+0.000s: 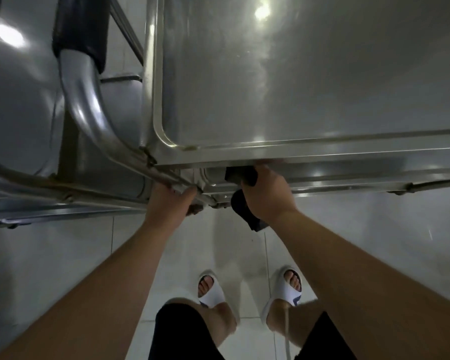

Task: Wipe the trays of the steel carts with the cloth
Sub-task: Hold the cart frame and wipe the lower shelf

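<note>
right hand grips cloth (unlabelled)

- The place looked like a commercial kitchen or similar service room, not a home.
- A stainless steel cart tray with a raised rim filled the view from 12 to 3 o'clock.
- A second steel cart with a tubular handle stood at 10 o'clock.
- Pale glossy floor tiles ran underfoot at 6 o'clock, reflecting ceiling lights.
</note>
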Tool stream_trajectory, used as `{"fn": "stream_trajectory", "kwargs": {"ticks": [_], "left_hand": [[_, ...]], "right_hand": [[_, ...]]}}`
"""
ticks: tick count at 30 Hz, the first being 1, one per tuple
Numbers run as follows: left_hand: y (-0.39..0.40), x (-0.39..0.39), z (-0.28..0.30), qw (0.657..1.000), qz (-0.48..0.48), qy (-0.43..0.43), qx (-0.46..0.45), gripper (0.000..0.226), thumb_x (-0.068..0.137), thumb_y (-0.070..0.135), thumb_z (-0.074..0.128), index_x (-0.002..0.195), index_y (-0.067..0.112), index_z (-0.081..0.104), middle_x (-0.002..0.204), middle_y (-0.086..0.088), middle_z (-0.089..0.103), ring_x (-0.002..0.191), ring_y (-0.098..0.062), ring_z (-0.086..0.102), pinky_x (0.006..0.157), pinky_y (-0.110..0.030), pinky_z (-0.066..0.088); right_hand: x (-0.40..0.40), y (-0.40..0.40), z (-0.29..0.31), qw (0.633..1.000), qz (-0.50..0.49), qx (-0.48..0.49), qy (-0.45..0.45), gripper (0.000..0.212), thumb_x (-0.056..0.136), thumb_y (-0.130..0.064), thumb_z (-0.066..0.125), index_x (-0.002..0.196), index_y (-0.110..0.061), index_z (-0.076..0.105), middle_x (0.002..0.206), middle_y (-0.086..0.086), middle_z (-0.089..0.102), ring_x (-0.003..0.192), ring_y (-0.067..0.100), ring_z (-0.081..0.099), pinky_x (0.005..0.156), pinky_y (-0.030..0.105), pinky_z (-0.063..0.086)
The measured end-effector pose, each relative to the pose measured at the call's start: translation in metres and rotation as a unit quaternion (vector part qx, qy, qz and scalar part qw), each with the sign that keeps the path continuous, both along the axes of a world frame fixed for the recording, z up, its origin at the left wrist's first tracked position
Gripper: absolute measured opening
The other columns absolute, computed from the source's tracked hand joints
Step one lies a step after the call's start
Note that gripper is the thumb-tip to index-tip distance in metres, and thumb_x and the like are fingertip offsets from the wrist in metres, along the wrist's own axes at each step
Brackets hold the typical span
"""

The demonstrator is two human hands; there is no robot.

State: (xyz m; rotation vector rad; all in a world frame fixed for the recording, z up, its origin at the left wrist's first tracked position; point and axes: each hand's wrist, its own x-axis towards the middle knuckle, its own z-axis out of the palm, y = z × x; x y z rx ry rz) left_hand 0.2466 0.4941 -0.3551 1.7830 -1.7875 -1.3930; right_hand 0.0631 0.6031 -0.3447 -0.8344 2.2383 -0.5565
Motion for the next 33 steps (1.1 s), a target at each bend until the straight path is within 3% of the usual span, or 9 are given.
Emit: {"fn": "stream_trajectory", "kwargs": {"ticks": [3,6,9,12,15,19,21,26,33], "left_hand": [[-0.007,-0.004,-0.020,0.996,0.054,0.064,-0.019,0.011,0.096,0.008,0.075,0.094,0.015,0.067,0.059,0.016,0.070,0.047,0.005,0.065,0.039,-0.006,0.041],[-0.011,-0.004,-0.047,0.987,0.059,0.101,-0.105,0.011,0.096,0.012,0.075,0.091,0.021,0.071,0.079,0.004,0.074,0.062,0.004,0.070,0.048,-0.008,0.048],[-0.013,-0.008,-0.073,0.971,0.060,0.147,-0.178,0.014,0.090,0.019,0.070,0.080,0.026,0.075,0.077,0.011,0.073,0.077,0.000,0.070,0.068,-0.011,0.050],[-0.017,-0.016,-0.092,0.948,0.093,0.236,-0.192,0.015,0.080,0.028,0.062,0.071,0.035,0.072,0.069,0.006,0.072,0.069,-0.010,0.069,0.068,-0.020,0.053],[-0.022,-0.020,-0.107,0.924,0.106,0.287,-0.231,0.013,0.077,0.027,0.061,0.067,0.034,0.065,0.057,-0.002,0.061,0.055,-0.024,0.060,0.058,-0.033,0.051],[-0.028,-0.027,-0.121,0.889,0.134,0.353,-0.258,0.019,0.072,0.017,0.060,0.064,0.003,0.049,0.053,-0.021,0.048,0.047,-0.026,0.051,0.051,-0.031,0.043],[-0.028,-0.031,-0.120,0.880,0.126,0.370,-0.270,0.026,0.071,0.014,0.058,0.062,-0.006,0.043,0.051,-0.022,0.046,0.044,-0.025,0.048,0.048,-0.030,0.041],[-0.026,-0.031,-0.114,0.887,0.130,0.344,-0.281,0.018,0.069,0.018,0.056,0.052,0.018,0.049,0.045,-0.005,0.047,0.043,-0.029,0.048,0.050,-0.032,0.042],[-0.027,-0.032,-0.116,0.884,0.125,0.342,-0.293,0.018,0.070,0.018,0.057,0.056,0.010,0.047,0.045,-0.004,0.048,0.043,-0.028,0.049,0.052,-0.031,0.043]], "right_hand": [[0.000,-0.021,-0.021,0.999,-0.016,-0.038,0.021,0.019,0.099,-0.024,0.053,0.088,-0.013,0.063,0.072,0.002,0.063,0.065,0.024,0.067,0.056,0.031,0.052],[-0.002,-0.043,-0.047,0.998,0.008,-0.038,0.058,0.021,0.100,-0.028,0.056,0.094,-0.009,0.066,0.083,0.010,0.068,0.082,0.032,0.069,0.081,0.046,0.060],[-0.003,-0.059,-0.079,0.981,0.065,-0.088,0.163,0.025,0.095,-0.027,0.061,0.117,-0.015,0.066,0.107,0.010,0.071,0.107,0.033,0.064,0.102,0.047,0.050],[0.010,-0.067,-0.115,0.966,0.173,-0.101,0.166,0.064,0.096,-0.031,0.060,0.157,-0.034,0.039,0.156,0.001,0.049,0.145,0.027,0.040,0.121,0.046,0.026],[0.030,-0.080,-0.149,0.924,0.329,-0.073,0.182,0.061,0.104,-0.049,0.036,0.163,-0.043,0.020,0.172,-0.008,0.021,0.160,0.021,0.012,0.129,0.047,0.005],[0.036,-0.090,-0.166,0.841,0.465,-0.052,0.272,0.071,0.097,-0.050,0.002,0.163,-0.037,0.023,0.175,-0.003,0.010,0.161,0.026,0.003,0.127,0.057,0.008],[0.028,-0.084,-0.170,0.860,0.431,-0.057,0.265,0.076,0.092,-0.053,-0.001,0.164,-0.037,0.017,0.175,-0.006,0.010,0.161,0.023,0.001,0.128,0.054,0.004],[-0.052,-0.043,-0.176,0.912,0.286,-0.010,0.292,0.068,0.101,-0.052,0.014,0.165,-0.032,0.012,0.174,-0.004,0.013,0.161,0.023,0.006,0.126,0.052,0.003],[-0.211,0.012,-0.173,0.951,0.019,0.062,0.303,0.066,0.107,-0.050,0.018,0.166,-0.020,0.017,0.174,0.003,0.016,0.160,0.024,0.011,0.130,0.051,0.005]]}}
